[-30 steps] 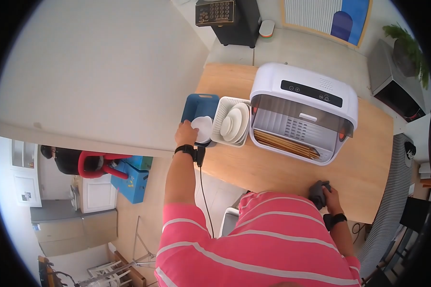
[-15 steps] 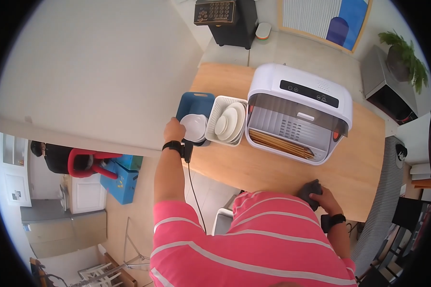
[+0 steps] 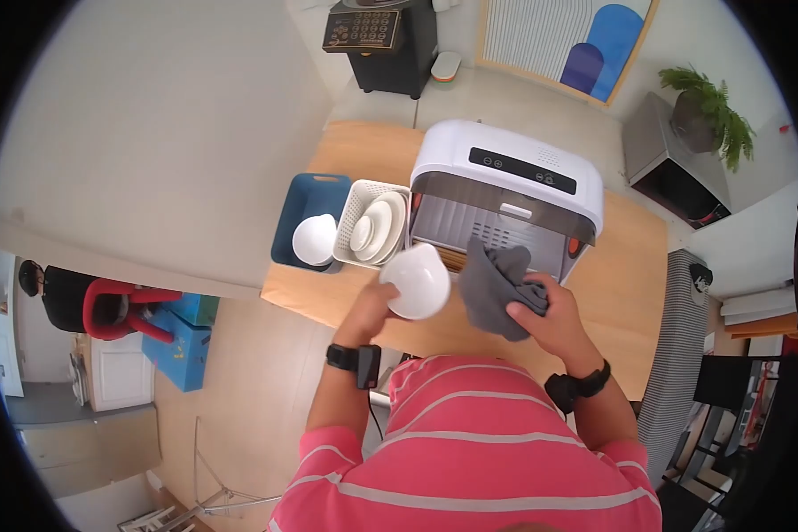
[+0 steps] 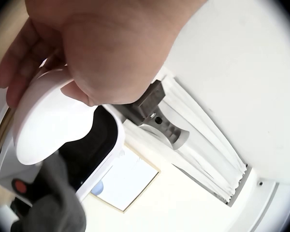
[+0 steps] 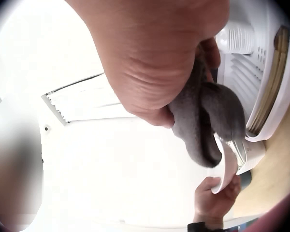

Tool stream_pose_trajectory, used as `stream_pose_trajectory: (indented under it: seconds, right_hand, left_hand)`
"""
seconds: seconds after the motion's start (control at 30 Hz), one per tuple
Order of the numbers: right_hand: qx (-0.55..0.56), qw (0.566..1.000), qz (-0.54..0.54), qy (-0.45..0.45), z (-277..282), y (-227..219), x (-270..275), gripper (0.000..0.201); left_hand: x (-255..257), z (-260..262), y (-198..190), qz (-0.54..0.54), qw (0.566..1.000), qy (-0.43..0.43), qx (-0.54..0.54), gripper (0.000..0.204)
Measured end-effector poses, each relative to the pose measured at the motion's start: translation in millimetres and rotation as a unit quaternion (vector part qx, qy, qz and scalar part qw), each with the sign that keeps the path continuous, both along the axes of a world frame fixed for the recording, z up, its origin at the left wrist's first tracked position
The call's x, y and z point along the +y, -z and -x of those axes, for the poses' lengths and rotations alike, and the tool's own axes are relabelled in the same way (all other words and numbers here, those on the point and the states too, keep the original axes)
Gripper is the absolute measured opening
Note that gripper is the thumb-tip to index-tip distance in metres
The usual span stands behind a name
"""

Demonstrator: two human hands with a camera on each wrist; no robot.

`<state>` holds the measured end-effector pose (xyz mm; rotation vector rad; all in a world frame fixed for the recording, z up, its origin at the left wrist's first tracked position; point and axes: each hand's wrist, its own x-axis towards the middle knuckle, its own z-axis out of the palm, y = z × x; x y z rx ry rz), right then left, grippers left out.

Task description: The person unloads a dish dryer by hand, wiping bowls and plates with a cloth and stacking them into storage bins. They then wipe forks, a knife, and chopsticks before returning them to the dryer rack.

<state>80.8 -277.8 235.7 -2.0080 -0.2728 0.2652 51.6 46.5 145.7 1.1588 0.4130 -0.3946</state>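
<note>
My left hand (image 3: 370, 312) pinches the rim of a white bowl (image 3: 416, 282), held above the table's front part; the left wrist view shows thumb and fingers on the bowl (image 4: 53, 121). To its right, my right hand (image 3: 554, 324) grips a bunched dark grey cloth (image 3: 496, 293), which hangs in front of the white cabinet. In the right wrist view the cloth (image 5: 198, 116) overlaps part of the bowl (image 5: 226, 166); whether they touch, I cannot tell. Another white bowl (image 3: 315, 240) lies in the blue basket (image 3: 285, 226).
A white perforated basket (image 3: 349, 215) with several white plates (image 3: 379, 229) stands between the blue basket and the white cabinet (image 3: 505, 155), which has a tinted cover and holds wooden chopsticks (image 3: 441, 256). Behind are a black appliance (image 3: 390, 66), a microwave (image 3: 674, 168) and a plant (image 3: 709, 115).
My left hand has come out of the blue basket and moved right with a bowl. My right hand has lifted the grey cloth from the table's front edge and brought it up beside the bowl.
</note>
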Motion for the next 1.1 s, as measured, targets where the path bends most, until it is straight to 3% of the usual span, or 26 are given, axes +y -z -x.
stream_pose_trajectory:
  seconds: [0.03, 0.07, 0.13, 0.23, 0.3, 0.33, 0.5, 0.57, 0.6, 0.67, 0.73, 0.9, 0.97, 1.0, 1.07, 1.1]
  right_hand:
    - [-0.091, 0.995, 0.030, 0.005, -4, 0, 7, 0.042]
    - [-0.093, 0.995, 0.035, 0.004, -8, 3, 12, 0.042]
    - [-0.280, 0.938, 0.151, -0.136, -16, 11, 18, 0.036]
    - [-0.281, 0.930, 0.104, -0.213, -11, 12, 22, 0.035]
    - [-0.250, 0.930, 0.106, -0.249, -9, 6, 21, 0.033]
    - [-0.261, 0.920, 0.105, -0.272, -9, 5, 21, 0.031]
    - [-0.276, 0.902, 0.163, -0.288, -9, -6, 25, 0.029]
    - [-0.248, 0.920, 0.258, -0.157, -7, -8, 31, 0.035]
    - [-0.248, 0.921, 0.258, -0.155, -8, -6, 32, 0.035]
    - [-0.187, 0.948, 0.253, -0.042, -11, 1, 33, 0.044]
    - [-0.163, 0.956, 0.244, -0.031, -12, 9, 29, 0.046]
    - [-0.056, 0.959, 0.271, -0.056, -13, 8, 25, 0.040]
    - [0.112, 0.958, 0.172, -0.201, -20, 3, 22, 0.035]
    - [0.112, 0.958, 0.172, -0.200, -21, 2, 22, 0.035]
    - [0.207, 0.967, 0.000, -0.145, -22, 1, 23, 0.034]
    - [0.207, 0.967, 0.000, -0.148, -20, 9, 25, 0.034]
  left_hand:
    - [-21, 4, -5, 0.055, 0.998, 0.033, 0.009, 0.069]
    - [-38, 6, -1, 0.127, 0.990, 0.062, 0.006, 0.069]
    - [-61, 8, -7, 0.181, 0.980, 0.087, 0.001, 0.068]
    - [-68, 9, 4, 0.240, 0.960, 0.140, -0.032, 0.061]
    - [-69, 7, 6, 0.366, 0.911, 0.186, -0.040, 0.065]
    - [-72, 8, -5, 0.337, 0.920, 0.194, -0.054, 0.074]
    - [-99, 16, -15, 0.350, 0.921, 0.172, 0.004, 0.070]
    - [-105, 16, -18, 0.349, 0.924, 0.155, 0.017, 0.069]
    - [-106, 13, -16, 0.317, 0.936, 0.150, -0.020, 0.070]
    - [-107, 9, -23, 0.284, 0.946, 0.147, -0.056, 0.071]
    - [-106, 6, -33, 0.222, 0.960, 0.116, -0.123, 0.078]
    - [-107, 6, -25, 0.177, 0.968, 0.104, -0.147, 0.091]
    - [-109, 8, -23, 0.174, 0.967, 0.104, -0.151, 0.093]
    - [-110, 8, -23, 0.190, 0.965, 0.107, -0.149, 0.095]
    - [-111, 7, -23, 0.205, 0.961, 0.109, -0.147, 0.096]
    - [-110, 5, -23, 0.215, 0.960, 0.115, -0.139, 0.097]
